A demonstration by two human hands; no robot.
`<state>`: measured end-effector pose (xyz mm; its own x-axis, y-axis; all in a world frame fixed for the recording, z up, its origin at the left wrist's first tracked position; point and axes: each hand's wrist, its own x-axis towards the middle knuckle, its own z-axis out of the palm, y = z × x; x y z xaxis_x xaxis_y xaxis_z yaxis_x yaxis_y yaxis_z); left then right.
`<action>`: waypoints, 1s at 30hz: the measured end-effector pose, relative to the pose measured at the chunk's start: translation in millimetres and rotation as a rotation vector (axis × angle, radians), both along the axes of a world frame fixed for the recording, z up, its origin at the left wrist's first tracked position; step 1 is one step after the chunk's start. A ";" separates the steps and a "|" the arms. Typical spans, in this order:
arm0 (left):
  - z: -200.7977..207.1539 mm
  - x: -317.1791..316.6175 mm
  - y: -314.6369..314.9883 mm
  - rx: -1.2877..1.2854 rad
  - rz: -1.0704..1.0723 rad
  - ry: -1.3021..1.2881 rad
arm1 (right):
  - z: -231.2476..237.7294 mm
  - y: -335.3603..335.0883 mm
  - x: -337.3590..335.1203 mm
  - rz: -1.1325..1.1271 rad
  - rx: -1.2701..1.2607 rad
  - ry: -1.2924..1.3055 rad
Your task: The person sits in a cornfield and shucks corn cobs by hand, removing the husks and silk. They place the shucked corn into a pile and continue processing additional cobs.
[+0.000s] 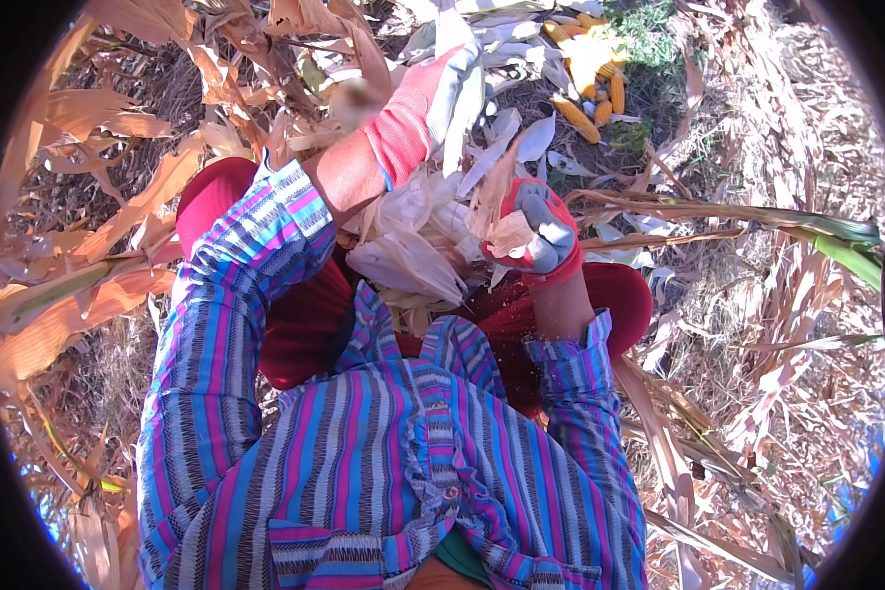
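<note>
My left hand point(444, 90), in a red glove with a grey palm, reaches forward over pale corn husks. Glare and husk of the same pale tone blur its fingers, so I cannot make out their pose or anything in them. Nearer to me, my right hand point(543, 232), gloved alike, is closed round a dry, tan corn husk point(507, 234). Between my knees lies a heap of loose, whitish husks point(411, 258). Bare yellow corn cobs point(576, 119) form a small pile on the ground ahead, to the right of my left hand.
Dry corn leaves point(79, 251) stand and lie along my left side. A long stalk with a green leaf point(846, 258) stretches across at the right. Straw-like litter point(757, 403) covers the ground there, and green grass point(654, 44) grows beside the cobs.
</note>
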<state>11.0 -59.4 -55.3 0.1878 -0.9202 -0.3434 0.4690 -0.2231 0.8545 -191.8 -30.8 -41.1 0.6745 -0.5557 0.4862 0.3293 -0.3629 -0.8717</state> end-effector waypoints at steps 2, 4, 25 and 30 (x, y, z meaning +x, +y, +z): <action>-14.9 46.3 -11.1 -0.149 0.156 0.236 | 4.7 6.7 1.9 0.433 0.906 -0.333; 6.3 50.7 -11.7 -0.190 0.212 0.222 | -2.0 -6.5 -13.0 0.310 1.290 -0.335; 48.2 8.9 5.3 -0.256 -0.285 0.385 | 5.9 21.7 29.6 0.142 1.036 0.467; 43.5 -2.7 12.2 -0.294 -0.095 0.186 | -24.7 50.2 52.8 -0.163 1.007 0.302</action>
<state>8.3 -47.2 -11.8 0.0555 -0.9952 -0.0811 0.6112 -0.0304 0.7909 -139.0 19.4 -65.8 0.5713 -0.7034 -0.4229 0.0619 0.5508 -0.8323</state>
